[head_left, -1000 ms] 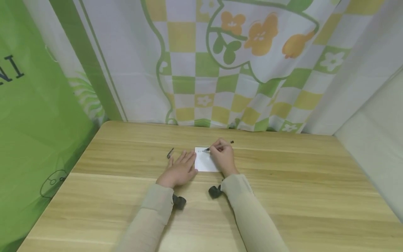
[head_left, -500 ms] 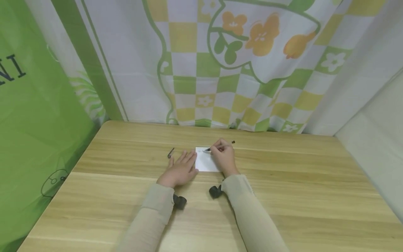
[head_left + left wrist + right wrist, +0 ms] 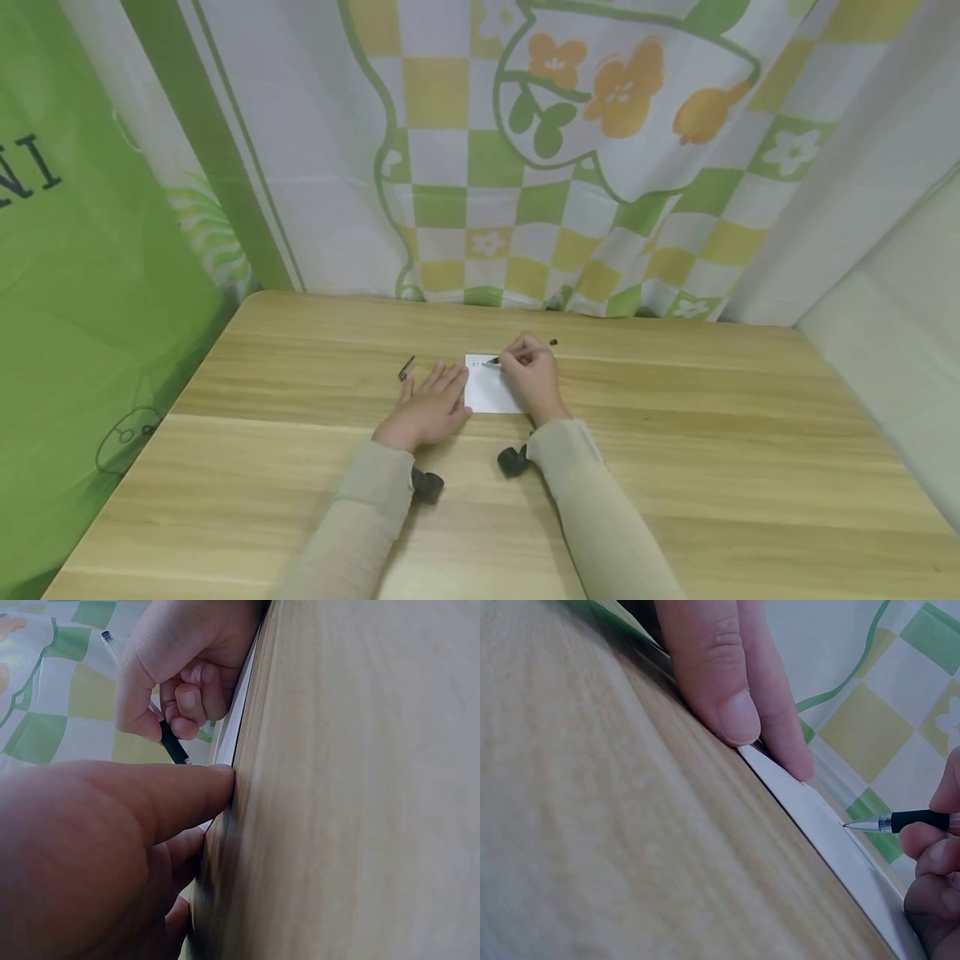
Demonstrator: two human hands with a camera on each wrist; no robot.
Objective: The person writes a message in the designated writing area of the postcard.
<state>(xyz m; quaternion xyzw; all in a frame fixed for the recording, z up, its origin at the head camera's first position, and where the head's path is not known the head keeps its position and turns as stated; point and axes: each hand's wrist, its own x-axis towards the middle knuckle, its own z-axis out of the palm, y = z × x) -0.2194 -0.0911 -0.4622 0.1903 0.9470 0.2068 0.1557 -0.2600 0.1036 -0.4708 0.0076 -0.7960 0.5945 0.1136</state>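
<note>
Writing, it seems: the right hand (image 3: 534, 382) pinches a black-gripped pen (image 3: 919, 819) at the far left of a white paper sheet (image 3: 491, 392) on the table (image 3: 720, 467); the left hand (image 3: 426, 413), fingers extended, touches the sheet's left edge. Further strokes likely need steady paper.

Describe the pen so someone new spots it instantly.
On the wooden table, find the small white paper touched by the left hand. The pen slants over it, held in the right hand. Unlike the short dark cap lying near the left hand, it is long and partly see-through.
</note>
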